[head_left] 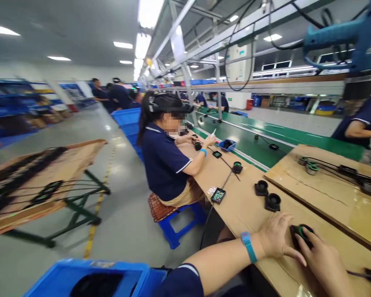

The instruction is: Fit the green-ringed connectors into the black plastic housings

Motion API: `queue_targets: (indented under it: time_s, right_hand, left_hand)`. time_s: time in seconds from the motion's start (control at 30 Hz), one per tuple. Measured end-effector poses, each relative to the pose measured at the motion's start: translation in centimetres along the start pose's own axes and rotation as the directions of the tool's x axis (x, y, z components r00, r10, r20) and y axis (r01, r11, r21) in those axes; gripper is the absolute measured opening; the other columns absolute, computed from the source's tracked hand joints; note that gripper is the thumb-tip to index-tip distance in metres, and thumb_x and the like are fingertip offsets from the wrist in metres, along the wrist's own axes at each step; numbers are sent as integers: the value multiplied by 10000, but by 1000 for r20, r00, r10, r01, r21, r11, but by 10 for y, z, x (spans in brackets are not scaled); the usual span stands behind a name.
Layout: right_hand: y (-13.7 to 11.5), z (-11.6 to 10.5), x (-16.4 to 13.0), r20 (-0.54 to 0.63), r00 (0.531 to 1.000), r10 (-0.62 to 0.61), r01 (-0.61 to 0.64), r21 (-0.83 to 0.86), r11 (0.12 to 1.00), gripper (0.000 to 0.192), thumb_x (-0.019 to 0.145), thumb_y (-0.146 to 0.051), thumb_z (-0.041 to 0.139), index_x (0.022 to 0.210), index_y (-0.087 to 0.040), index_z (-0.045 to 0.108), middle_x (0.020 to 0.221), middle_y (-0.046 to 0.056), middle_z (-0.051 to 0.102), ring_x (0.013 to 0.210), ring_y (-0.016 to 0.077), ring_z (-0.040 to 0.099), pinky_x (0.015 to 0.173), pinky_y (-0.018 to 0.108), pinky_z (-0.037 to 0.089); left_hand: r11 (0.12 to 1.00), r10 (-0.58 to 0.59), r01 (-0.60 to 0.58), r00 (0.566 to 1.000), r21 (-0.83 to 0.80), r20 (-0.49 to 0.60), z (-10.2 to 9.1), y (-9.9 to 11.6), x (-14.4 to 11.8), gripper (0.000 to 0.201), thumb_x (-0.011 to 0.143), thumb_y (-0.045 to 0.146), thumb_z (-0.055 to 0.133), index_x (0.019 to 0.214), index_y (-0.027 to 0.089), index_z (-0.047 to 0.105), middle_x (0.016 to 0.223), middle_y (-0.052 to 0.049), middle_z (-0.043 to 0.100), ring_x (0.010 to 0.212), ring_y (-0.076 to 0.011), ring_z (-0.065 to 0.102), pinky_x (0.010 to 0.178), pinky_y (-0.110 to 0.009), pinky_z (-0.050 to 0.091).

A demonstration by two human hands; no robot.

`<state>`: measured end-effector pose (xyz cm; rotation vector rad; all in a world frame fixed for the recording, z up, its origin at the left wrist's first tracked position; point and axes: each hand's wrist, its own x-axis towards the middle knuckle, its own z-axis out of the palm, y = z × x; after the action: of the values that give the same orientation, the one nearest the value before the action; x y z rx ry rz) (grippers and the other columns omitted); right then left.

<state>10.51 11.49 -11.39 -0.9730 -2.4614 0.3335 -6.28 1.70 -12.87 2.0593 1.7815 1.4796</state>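
Hands: left hand (276, 237) and right hand (323, 258) both grasp black round part (303, 235) on desk (244, 206) | step: likely fitting its green ring | next: needs steady pressing grip

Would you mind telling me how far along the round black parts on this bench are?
In hand: both the left hand and right hand grip a black part with a green ring. Two black round parts wait nearby, apparently without green rings. On the raised board, green-ringed pieces with cables look finished.
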Motion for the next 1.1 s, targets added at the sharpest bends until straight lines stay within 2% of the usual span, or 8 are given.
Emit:
queue_targets:
  time_s: [0.17, 0.37, 0.53, 0.63, 0.73, 0.83, 1.03, 1.1]
  right_hand:
    - [-39, -2, -1, 192, 981, 36, -25, -57, 998, 500, 948, -412, 404, 1207, -114, 709, 1299, 210, 640, 1141, 325, 661, 998, 448, 538]
    - [-91, -28, -6, 374, 901, -219, 176, 146, 973, 525, 938, -316, 534, 1447, -186, 532, 1472, 154, 522, 1323, 288, 519, 1138, 482, 405]
    - [-47, -65, -6, 504, 864, -25, 84, -95, 992, 841, 728, -361, 811, 1482, -171, 490, 1519, 201, 449, 1399, 412, 385, 1177, 621, 240]
    - [-33, -69, -2, 541, 841, 12, 67, -127, 990, 431, 867, -252, 658, 1280, -134, 644, 1271, 177, 637, 1216, 324, 564, 1072, 454, 414]
    - [-53, -56, 0, 569, 822, 15, 84, -148, 985, 321, 989, -160, 386, 996, -142, 706, 1001, 135, 700, 953, 237, 664, 863, 321, 489]
    - [-94, -31, -12, 588, 809, 9, 105, -160, 981, 337, 965, -96, 360, 1037, -126, 687, 1012, 143, 693, 923, 233, 668, 816, 307, 483]
    - [-158, -5, -25, 429, 700, -571, 413, 409, 814, 421, 864, -392, 663, 1228, -187, 610, 1169, 99, 677, 1025, 242, 605, 911, 346, 459]
    - [-154, -11, 2, 331, 749, -574, 439, 400, 805, 328, 908, -380, 595, 1178, -194, 619, 1106, 90, 685, 1003, 245, 584, 922, 395, 437]
  left_hand:
    - [978, -21, -24, 977, 209, 211, -16, 28, -9, 1012, 773, 426, 760, 1536, 76, 193, 1413, -266, 512, 1272, -401, 537, 1039, -578, 490]
    - [954, -215, 169, 962, 246, 171, -64, 27, -37, 413, 824, 145, 591, 1232, 179, 533, 1153, -141, 638, 1084, -316, 609, 952, -513, 537]
    - [895, -246, 200, 967, 398, 68, -132, -34, -58, 444, 910, 330, 646, 1310, 195, 508, 1269, -156, 615, 1184, -338, 582, 1027, -560, 503]
    - [868, -267, 191, 958, 459, 107, -162, -81, -40, 456, 887, 356, 684, 1286, 190, 541, 1246, -147, 632, 1193, -343, 573, 1044, -562, 484]
    - [874, -286, 191, 945, 447, 155, -174, -120, -7, 475, 848, 297, 707, 1280, 173, 554, 1249, -140, 628, 1205, -323, 563, 1075, -532, 470]
    - [864, -301, 195, 939, 464, 165, -173, -151, 27, 475, 821, 239, 697, 1272, 160, 575, 1290, -150, 594, 1242, -317, 545, 1093, -503, 460]
    - [851, -310, 137, 911, 507, 274, -167, -191, 80, 478, 827, 290, 675, 1287, 198, 582, 1261, -119, 585, 1195, -312, 556, 1061, -466, 469]
    - [851, -330, 141, 893, 507, 306, -169, -198, 92, 479, 832, 304, 668, 1290, 195, 583, 1243, -115, 587, 1164, -309, 569, 1055, -451, 469]
